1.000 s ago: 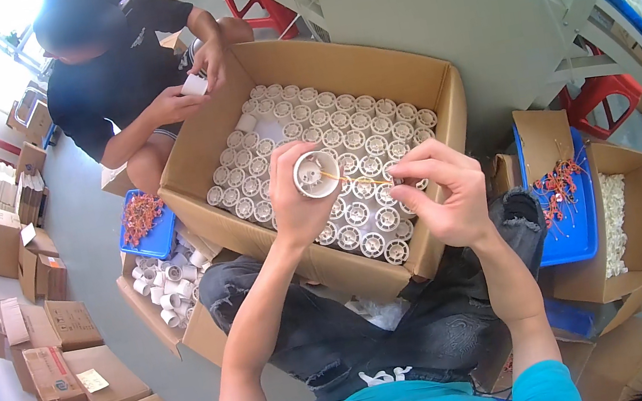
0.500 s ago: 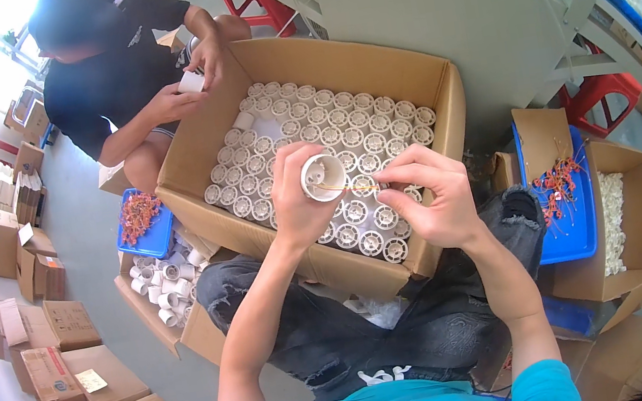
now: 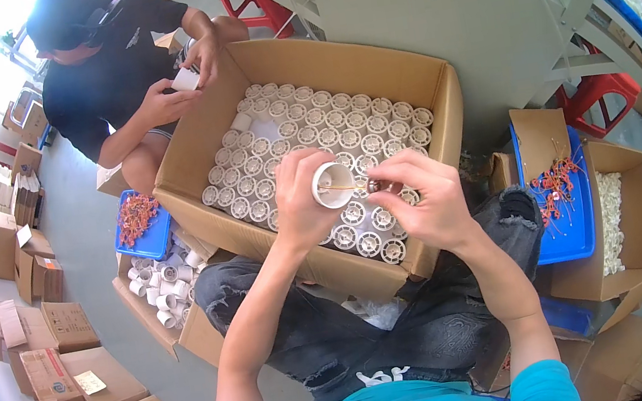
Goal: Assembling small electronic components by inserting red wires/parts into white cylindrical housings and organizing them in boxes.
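A white round plastic cup [image 3: 326,197] is held in my left hand [image 3: 299,208], fingers wrapped round it and its open mouth tilted toward the right. From inside the cup a thin yellow-orange wire [image 3: 348,188] runs out to my right hand [image 3: 428,196]. My right thumb and fingers are pinched together on the wire, with a small dark brown piece at the fingertips that I cannot make out. Both hands hover over a large cardboard box [image 3: 332,270] packed with rows of upright white plastic cylinders [image 3: 299,112] with spoked ends.
Across the box sits a co-worker [image 3: 120,73] holding a white cup. Blue trays of orange-red wired parts stand left [image 3: 145,245] and right [image 3: 586,230]. Loose white cups [image 3: 163,288] fill a carton at left. Grey machinery [image 3: 403,28] rises behind; cartons [image 3: 105,373] line the left floor.
My right fingers have curled in at the wire, and the small dark piece now shows at their tips. My left hand and the cup have shifted slightly right. The co-worker's cup is tilted a little differently.
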`<move>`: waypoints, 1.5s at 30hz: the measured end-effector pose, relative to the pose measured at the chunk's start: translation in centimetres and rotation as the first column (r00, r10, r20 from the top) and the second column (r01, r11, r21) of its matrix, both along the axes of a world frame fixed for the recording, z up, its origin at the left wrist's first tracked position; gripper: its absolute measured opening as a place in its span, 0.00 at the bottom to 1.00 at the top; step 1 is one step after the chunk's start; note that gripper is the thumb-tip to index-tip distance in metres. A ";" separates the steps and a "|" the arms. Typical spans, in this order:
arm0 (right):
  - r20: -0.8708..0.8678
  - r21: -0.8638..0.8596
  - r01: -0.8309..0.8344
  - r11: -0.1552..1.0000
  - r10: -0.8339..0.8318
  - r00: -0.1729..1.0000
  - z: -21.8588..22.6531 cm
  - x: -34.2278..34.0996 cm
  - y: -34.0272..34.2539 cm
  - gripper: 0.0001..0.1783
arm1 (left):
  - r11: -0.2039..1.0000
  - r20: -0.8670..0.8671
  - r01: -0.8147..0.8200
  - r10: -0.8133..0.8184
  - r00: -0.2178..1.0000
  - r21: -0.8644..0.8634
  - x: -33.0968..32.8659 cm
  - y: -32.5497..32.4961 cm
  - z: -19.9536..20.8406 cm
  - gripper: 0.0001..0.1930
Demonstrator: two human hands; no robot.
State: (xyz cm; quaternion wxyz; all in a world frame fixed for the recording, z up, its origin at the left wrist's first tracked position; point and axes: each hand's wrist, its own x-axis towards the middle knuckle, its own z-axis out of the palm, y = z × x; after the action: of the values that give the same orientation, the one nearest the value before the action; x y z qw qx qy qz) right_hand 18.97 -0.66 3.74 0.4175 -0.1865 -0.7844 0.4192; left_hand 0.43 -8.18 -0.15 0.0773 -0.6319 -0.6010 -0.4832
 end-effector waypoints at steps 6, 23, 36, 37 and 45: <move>0.012 0.308 0.079 0.948 -0.087 0.996 -0.5 -1.2 0.0 0.11 | 0.999 -0.115 0.034 -0.037 0.993 -0.027 1.6 0.7 -0.5 0.22; 0.141 0.137 0.060 0.989 -0.079 0.987 -1.6 -1.6 -0.6 0.08 | 0.982 0.134 0.180 -0.171 0.976 -0.059 2.6 0.6 -1.1 0.21; 0.082 0.161 0.085 0.983 -0.099 0.992 -2.2 -2.0 -0.8 0.08 | 0.969 0.169 0.229 -0.212 0.963 -0.093 2.4 0.7 -0.7 0.19; 0.082 0.158 0.088 0.983 -0.102 0.991 -2.2 -2.1 -0.9 0.08 | 0.968 0.169 0.233 -0.214 0.962 -0.096 2.4 0.6 -0.8 0.19; 0.068 0.069 0.048 0.996 -0.053 0.996 -2.9 -2.0 -0.3 0.07 | 0.950 0.204 0.259 -0.222 0.953 -0.174 2.4 0.5 -0.4 0.20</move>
State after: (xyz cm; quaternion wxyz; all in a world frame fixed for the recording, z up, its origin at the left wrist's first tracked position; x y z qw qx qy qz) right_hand 16.98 -1.01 0.83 0.4064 -0.2063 -0.8073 0.3749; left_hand 2.78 -7.70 -0.54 -0.1013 -0.6584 -0.5690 -0.4823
